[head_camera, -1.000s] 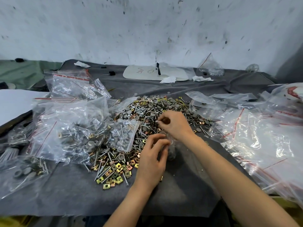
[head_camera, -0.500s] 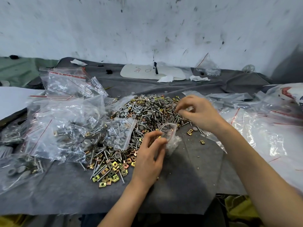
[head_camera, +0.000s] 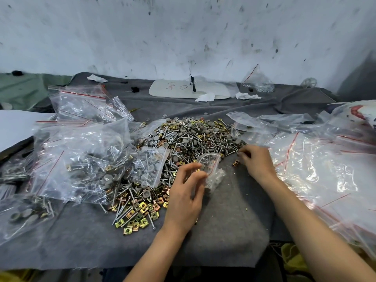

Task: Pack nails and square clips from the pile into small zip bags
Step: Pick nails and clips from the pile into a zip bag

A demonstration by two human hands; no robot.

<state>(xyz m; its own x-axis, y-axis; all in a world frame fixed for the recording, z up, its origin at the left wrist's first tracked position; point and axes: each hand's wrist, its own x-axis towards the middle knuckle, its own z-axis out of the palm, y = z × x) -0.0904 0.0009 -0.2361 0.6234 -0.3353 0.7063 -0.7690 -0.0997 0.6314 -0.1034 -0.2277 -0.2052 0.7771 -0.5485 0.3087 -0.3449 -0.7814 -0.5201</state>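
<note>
The small zip bag (head_camera: 212,171) sat pinched in the left hand (head_camera: 186,192), mouth toward 12 o'clock; the right hand (head_camera: 255,160), curled at the pile (head_camera: 183,143) edge (contents unclear), lay nearer the loose square clip (head_camera: 235,163) at its 9 o'clock.

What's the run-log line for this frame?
left hand: holds small clear plastic zip bag, mouth open | right hand: fingertips at edge of grey-and-brass nail-and-clip pile, grasp unclear | step: filling bag
</note>
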